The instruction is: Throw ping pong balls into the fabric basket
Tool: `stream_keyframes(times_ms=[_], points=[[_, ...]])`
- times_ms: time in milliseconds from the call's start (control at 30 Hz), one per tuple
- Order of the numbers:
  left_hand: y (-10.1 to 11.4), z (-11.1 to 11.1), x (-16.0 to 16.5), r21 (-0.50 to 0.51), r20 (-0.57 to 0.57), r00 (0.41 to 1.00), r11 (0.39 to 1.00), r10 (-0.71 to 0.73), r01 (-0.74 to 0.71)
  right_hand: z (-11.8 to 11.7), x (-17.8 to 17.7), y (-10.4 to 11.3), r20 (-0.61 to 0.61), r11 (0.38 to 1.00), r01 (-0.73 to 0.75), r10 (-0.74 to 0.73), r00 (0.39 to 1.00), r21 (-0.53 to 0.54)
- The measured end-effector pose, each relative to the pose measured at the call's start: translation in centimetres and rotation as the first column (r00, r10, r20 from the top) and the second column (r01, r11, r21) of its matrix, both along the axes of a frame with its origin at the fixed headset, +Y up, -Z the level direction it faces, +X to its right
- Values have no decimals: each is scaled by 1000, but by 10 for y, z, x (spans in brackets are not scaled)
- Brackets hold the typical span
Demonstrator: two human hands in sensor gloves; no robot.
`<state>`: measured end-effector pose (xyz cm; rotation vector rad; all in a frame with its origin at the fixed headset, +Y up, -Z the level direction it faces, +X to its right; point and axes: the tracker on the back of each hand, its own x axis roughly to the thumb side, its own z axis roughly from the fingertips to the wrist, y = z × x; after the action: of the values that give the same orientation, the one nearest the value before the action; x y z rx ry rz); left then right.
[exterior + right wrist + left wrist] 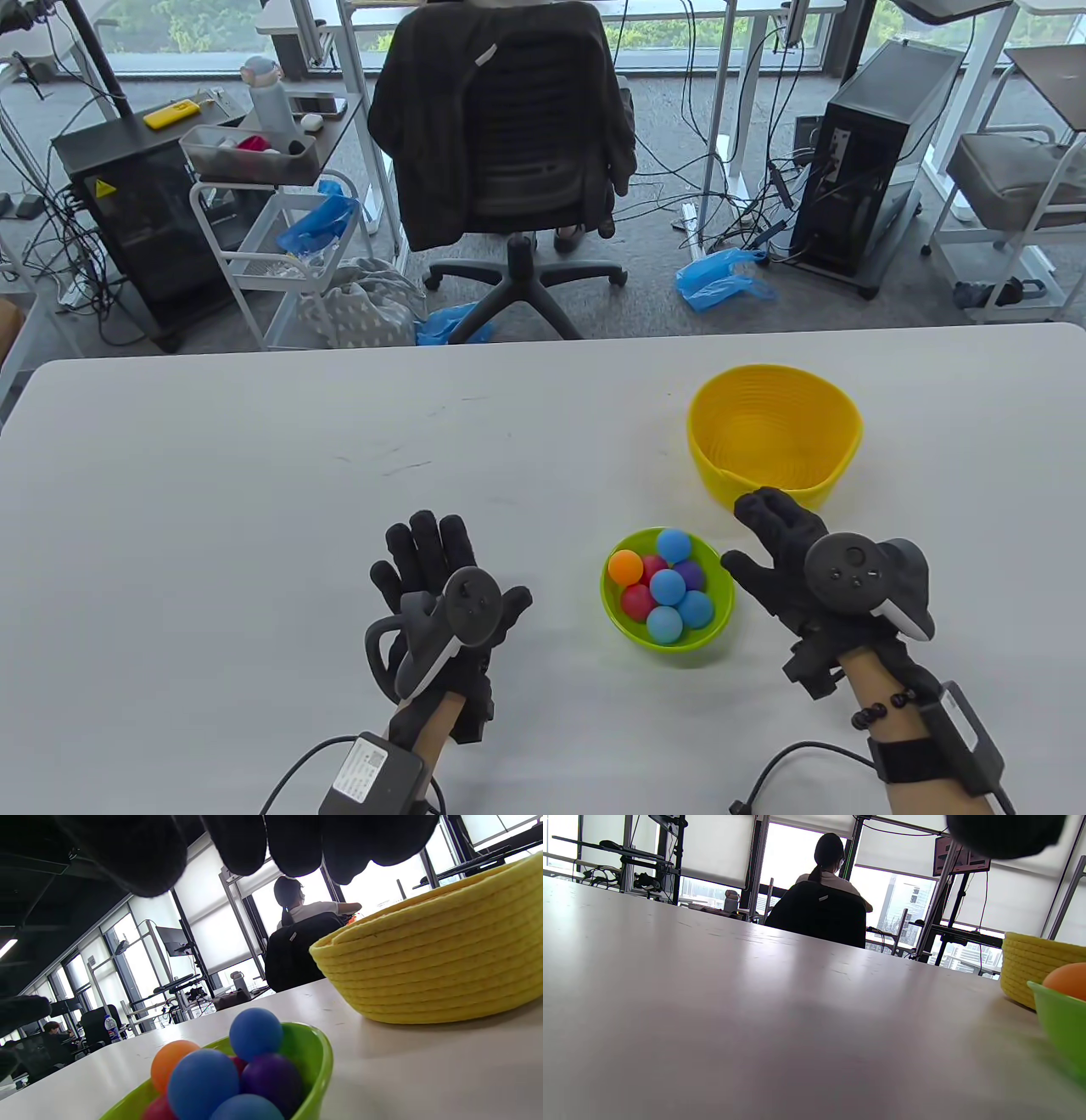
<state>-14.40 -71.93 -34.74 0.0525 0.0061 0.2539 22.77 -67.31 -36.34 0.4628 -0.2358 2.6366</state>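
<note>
Now both gloved hands rest on the white desk (254, 475) beside a green bowl (713, 624) of ping pong balls (667, 587).
Left hand (445, 594) lies flat, fingers (424, 543) spread and holding nothing; right hand (793, 556), fingers (768, 509) apart and bare, sits between the bowl and the yellow fabric basket (836, 471), its fingertips reaching the basket's near wall.

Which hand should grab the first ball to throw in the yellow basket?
Probably the right hand. It sits between the green bowl of balls and the yellow basket. The left hand lies flat, farther from both.
</note>
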Motion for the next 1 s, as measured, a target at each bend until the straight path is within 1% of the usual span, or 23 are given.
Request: stream_keyframes(times_ms=[133, 267, 367, 433, 533, 633, 800, 1000], points=[[0, 0, 0, -1, 3, 1000, 1000, 3, -3, -11, -40, 6, -68, 997, -58, 55, 996, -42], [1, 1, -1, 2, 4, 1000, 1000, 13, -13, -20, -77, 4, -113, 986, -147, 138, 984, -76], [1, 1, -2, 3, 5, 1000, 1000, 15, -15, -25, -104, -3, -122, 959, -275, 265, 957, -74], [2, 1, -2, 6, 9, 1000, 1000, 19, -19, -27, -122, -10, -98, 923, -384, 379, 920, -40], [3, 2, -2, 13, 13, 1000, 1000, 27, -27, -30, -140, -19, -81, 876, -482, 478, 875, -34], [4, 3, -2, 19, 19, 999, 999, 33, -33, -34, -150, -27, -76, 850, -525, 521, 850, -51], [5, 3, -4, 23, 20, 999, 999, 45, -45, -37, -156, -33, -73, 820, -568, 563, 823, -76], [6, 4, -4, 28, 21, 998, 998, 51, -52, -39, -156, -36, -71, 813, -575, 571, 818, -87]])
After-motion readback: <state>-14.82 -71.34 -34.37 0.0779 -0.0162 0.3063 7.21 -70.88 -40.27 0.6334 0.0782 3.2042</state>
